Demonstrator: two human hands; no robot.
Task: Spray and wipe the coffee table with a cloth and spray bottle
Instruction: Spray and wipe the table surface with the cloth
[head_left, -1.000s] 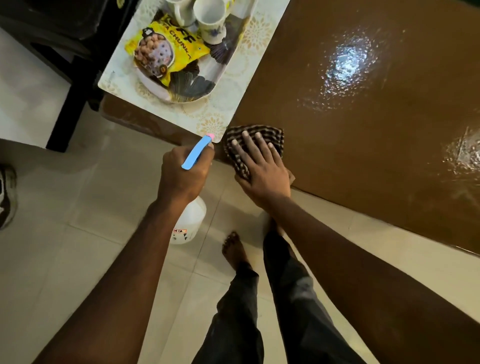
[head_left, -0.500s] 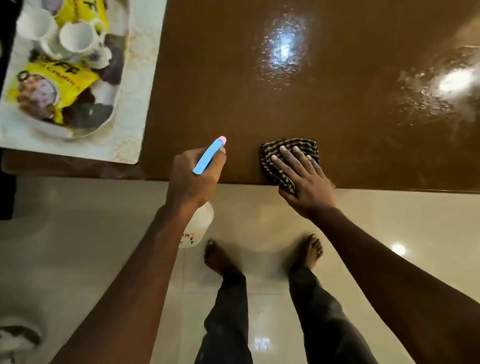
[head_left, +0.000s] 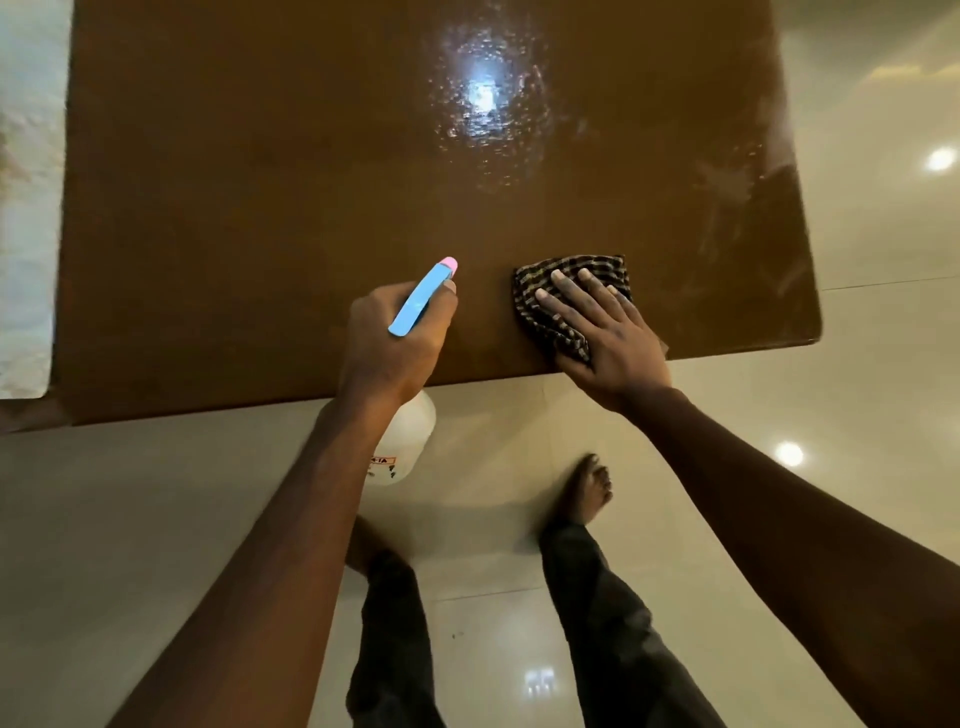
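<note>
The brown glossy coffee table (head_left: 260, 182) fills the upper part of the head view. My left hand (head_left: 387, 343) grips a spray bottle (head_left: 422, 301) with a blue head and pink nozzle tip; its white body hangs below the table's near edge. My right hand (head_left: 608, 338) lies flat, fingers spread, pressing a dark checked cloth (head_left: 561, 291) onto the tabletop near the front edge. Wet droplets (head_left: 483, 98) glisten on the table farther back, and streaks show near its right edge.
A pale patterned mat (head_left: 26, 208) covers the table's left end, mostly cut off. Glossy cream floor tiles (head_left: 857, 415) surround the table. My bare feet (head_left: 587, 493) and dark trousers stand just in front of the near edge.
Both hands have shifted right along the table's near edge, the cloth sliding with my right hand. The tray with cups and the yellow packet has left the view at left.
</note>
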